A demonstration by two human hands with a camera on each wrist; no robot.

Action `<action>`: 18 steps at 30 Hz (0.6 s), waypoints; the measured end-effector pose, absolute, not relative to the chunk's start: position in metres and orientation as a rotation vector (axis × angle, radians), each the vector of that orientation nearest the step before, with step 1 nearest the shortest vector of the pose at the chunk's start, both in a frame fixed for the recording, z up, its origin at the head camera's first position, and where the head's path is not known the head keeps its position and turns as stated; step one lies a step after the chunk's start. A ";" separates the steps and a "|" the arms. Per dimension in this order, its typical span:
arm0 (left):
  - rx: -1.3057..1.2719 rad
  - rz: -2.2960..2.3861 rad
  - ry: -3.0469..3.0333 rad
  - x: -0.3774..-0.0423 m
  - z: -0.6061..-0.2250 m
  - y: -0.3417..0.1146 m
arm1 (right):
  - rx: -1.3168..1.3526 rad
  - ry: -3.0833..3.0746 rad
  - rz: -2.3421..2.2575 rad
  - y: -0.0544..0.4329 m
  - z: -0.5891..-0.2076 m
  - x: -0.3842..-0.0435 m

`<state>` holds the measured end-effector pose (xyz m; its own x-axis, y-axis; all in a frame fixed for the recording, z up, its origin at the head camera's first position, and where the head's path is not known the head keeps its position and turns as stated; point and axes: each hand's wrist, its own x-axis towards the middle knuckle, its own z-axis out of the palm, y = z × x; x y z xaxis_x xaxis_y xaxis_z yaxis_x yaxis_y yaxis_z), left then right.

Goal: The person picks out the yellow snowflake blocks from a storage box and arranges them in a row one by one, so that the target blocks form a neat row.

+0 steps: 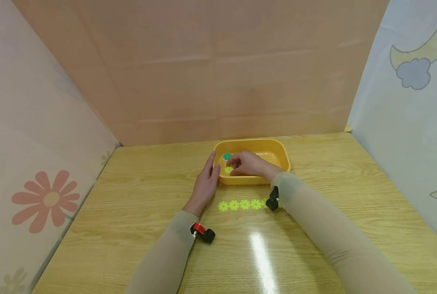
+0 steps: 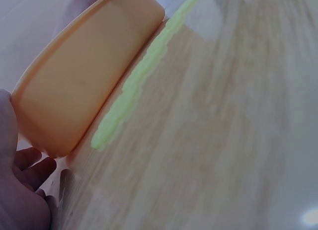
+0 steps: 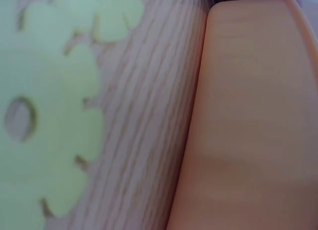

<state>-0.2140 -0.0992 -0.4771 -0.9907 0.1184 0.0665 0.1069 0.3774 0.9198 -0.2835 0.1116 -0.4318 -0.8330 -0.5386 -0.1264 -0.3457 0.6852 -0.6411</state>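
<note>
An orange-yellow plastic bin point(image 1: 253, 180) stands on the table towards the back. My left hand point(image 1: 205, 183) rests against its left side, with fairly straight fingers along the wall and the thumb by the front corner. Inside the bin is my right hand point(image 1: 249, 162), its fingers bent and thumb spread apart from them. Between those fingertips shows a yellow-green flower-shaped disc point(image 1: 228, 169); whether they touch it is unclear. A green disc point(image 1: 227, 156) lies just behind. In front of the bin runs a row of yellow-green flower discs point(image 1: 245, 204), partly covered by the right wrist.
The wooden table point(image 1: 152, 183) is enclosed by a brown back panel point(image 1: 214, 81) and patterned side panels. Each wrist carries a small black camera mount point(image 1: 208, 235). Close in the right wrist view, the row's discs point(image 3: 54, 120) lie beside the bin's wall point(image 3: 253, 115).
</note>
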 end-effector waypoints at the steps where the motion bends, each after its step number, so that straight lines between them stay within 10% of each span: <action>1: 0.212 1.736 2.597 -0.214 -0.477 -0.099 | -0.700 2.595 -0.894 0.111 -0.431 -0.284; 18: 0.196 1.734 2.605 -0.214 -0.477 -0.098 | -0.705 2.573 -0.951 0.111 -0.432 -0.283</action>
<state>-0.2144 -0.0979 -0.4765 -0.9922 0.1069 0.0645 0.1008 0.3804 0.9193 -0.2826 0.1113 -0.4317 -0.8317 -0.5435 -0.1134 -0.3390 0.6589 -0.6715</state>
